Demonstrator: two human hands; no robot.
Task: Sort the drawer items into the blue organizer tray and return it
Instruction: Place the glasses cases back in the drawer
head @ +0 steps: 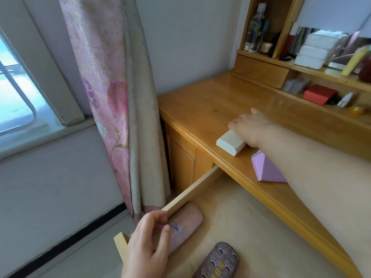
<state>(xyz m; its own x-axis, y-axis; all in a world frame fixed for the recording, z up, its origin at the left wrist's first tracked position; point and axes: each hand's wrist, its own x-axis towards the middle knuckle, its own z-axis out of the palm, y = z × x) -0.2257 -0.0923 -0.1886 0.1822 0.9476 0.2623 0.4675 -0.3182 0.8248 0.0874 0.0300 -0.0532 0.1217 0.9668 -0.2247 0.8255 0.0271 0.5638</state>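
Wooden desk (210, 97) | right hand (251, 127) flat on cream case (230, 142) | left hand (148, 239) grips pink case (184, 223)

The right hand (252, 127) covered the far end of the cream box (230, 142). The arm hid part of the purple box (265, 169). The bottom edge cut off the patterned glasses case (217, 261). The left hand (148, 243) hid one end of the pink case (183, 227).

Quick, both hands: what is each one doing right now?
Left hand: fingers curled over the drawer's side wall, gripping it.
Right hand: on the cream case on the desk; grip cannot be told.
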